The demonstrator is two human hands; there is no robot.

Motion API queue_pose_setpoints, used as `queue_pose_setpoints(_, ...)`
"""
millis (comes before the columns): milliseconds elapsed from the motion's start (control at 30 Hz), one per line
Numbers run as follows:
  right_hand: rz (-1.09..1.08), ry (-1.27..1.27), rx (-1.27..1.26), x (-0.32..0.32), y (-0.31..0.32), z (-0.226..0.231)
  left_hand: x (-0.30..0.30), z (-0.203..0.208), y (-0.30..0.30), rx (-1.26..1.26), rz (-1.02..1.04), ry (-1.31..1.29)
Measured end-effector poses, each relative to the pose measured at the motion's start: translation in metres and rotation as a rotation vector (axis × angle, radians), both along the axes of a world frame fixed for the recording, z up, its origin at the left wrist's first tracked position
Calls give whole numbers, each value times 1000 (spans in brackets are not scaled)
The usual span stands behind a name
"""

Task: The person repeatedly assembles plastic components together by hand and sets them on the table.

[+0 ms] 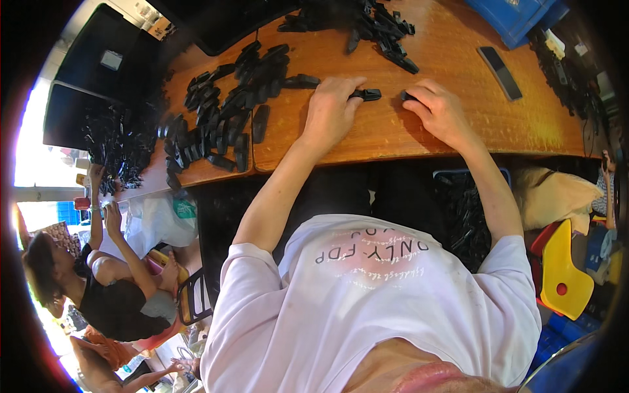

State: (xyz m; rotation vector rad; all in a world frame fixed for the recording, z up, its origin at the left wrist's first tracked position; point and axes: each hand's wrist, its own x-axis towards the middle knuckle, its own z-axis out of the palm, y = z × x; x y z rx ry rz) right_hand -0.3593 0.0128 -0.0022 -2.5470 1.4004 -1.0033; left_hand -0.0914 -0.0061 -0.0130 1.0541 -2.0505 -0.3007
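Black piece (372, 95) in gripping left hand (330, 109), dark part (407, 96) in pinching right hand (440, 111), bare tabletop (390, 124) between, front edge (386, 159) near.

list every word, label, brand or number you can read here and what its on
White shirt: large dark capital lettering across the chest, legible, but I won't copy out its wording.
White shirt, around that lettering: smaller white script, too blurred to read reliably.
White plastic bag: green patch, any text too small to read.
Pale rectangle at upper left: nothing readable.
Black piece in the left hand: no readable text.
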Motion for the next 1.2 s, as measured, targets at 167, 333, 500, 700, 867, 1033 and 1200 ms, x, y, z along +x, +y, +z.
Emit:
queue_pose_setpoints(167,154,-34,67,27,-15,3,1,-2,0,105,-121,105)
queue_pose_setpoints(333,253,-36,65,26,-26,3,2,2,2,230,-134,164)
queue_pose_setpoints(500,360,-27,-75,48,-35,-2,-2,6,0,174,-188,105)
queue_pose_setpoints(700,285,10,-13,35,-37,0,16,10,16,-101,85,-207)
queue_pose_setpoints(867,-183,-191,13,-37,-109,4,6,29,-5,-297,199,-181)
queue_pose_setpoints(1033,-417,6,-90,-40,-185,-24,-78,18,-58,-214,-55,-100)
queue_pose_setpoints(1200,-373,193,-43,-45,-170,-27,-84,-8,-65,-270,-95,-267)
